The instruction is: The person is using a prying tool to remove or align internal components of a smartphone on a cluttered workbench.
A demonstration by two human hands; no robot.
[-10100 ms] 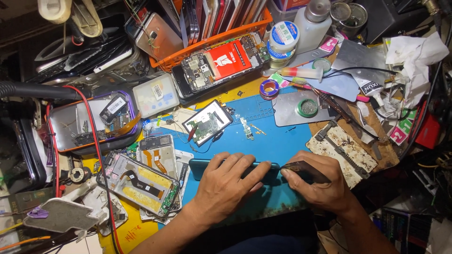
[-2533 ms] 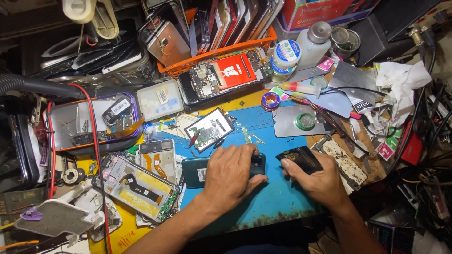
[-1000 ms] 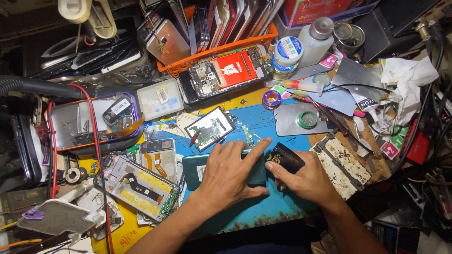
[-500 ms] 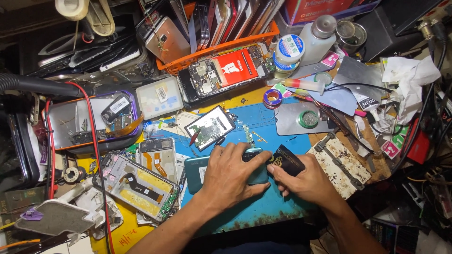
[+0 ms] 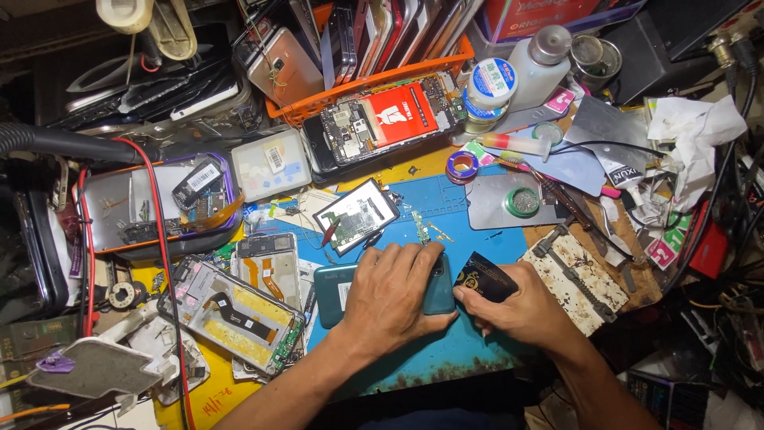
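Note:
A teal phone [image 5: 334,291] lies face down on the blue work mat [image 5: 469,350]. My left hand [image 5: 394,291] presses flat on top of it and covers most of its right half. My right hand [image 5: 517,306] pinches a thin black card [image 5: 484,277] and holds its corner against the phone's right edge, beside the left hand's fingertips.
Opened phones and frames [image 5: 239,310] lie left of the mat, with a circuit board [image 5: 356,215] just behind the hands. An orange basket of phones [image 5: 382,72], a white bottle [image 5: 541,64], tape rolls [image 5: 461,166] and a metal plate [image 5: 517,203] crowd the back. Cables hang right.
My right hand brought the black card from the right side of the mat up to the phone's right edge. My left hand stayed pressed on the phone, shifting slightly.

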